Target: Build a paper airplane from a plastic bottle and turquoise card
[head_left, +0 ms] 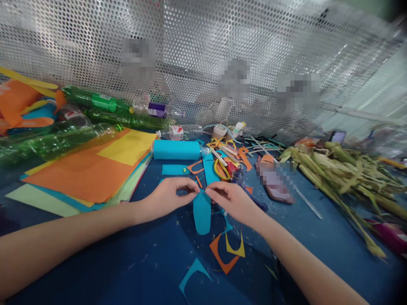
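A blue paper strip with a rounded lower end hangs between my two hands over the dark blue table. My left hand pinches its top edge from the left, thumb and forefinger together. From the other side my right hand grips the same edge, its fingertips close to the left ones. Just beyond them lies a bottle wrapped in blue paper, on its side. A flat blue paper piece rests in front of that bottle. Yellow-handled scissors lie past my right hand.
Coloured paper sheets are stacked at left, with green plastic bottles behind. Orange paper scraps and a blue scrap lie nearest me. Corn husks and a partly blurred phone-shaped object are at right. A perforated metal screen stands behind.
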The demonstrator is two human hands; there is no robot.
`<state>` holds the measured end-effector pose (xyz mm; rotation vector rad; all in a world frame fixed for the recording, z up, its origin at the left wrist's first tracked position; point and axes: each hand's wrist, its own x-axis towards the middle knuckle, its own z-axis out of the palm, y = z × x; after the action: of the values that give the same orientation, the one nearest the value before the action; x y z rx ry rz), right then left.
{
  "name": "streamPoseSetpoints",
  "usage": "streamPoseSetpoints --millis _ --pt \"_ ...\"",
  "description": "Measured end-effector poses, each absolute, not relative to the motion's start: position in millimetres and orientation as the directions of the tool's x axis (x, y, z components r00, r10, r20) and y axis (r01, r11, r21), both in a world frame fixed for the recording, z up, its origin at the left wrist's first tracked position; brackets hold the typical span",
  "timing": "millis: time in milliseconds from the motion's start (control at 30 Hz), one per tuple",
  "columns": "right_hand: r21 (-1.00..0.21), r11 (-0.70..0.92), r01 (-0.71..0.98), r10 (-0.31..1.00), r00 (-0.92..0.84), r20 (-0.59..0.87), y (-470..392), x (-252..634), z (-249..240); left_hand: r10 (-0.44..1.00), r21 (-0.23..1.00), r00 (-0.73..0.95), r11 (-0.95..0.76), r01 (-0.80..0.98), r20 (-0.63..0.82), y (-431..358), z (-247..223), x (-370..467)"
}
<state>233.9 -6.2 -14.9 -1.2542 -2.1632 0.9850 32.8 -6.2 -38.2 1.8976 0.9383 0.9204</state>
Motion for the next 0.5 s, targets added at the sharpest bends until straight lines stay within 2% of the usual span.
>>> streamPoseSetpoints --millis 300,500 --pt "-0.692 0.410 0.594 0.863 -0.499 0.083 -6.4 235.4 -13.3 0.860 0.874 0.454 -0.389 0.290 0.232 -3.8 -41.8 32.5" --pt "-0.600 0.461 0.654 0.864 -0.486 0.134 -9.9 235.9 -7.4 0.864 0.906 0.447 -0.359 0.223 0.232 -1.5 -44.0 33.9"
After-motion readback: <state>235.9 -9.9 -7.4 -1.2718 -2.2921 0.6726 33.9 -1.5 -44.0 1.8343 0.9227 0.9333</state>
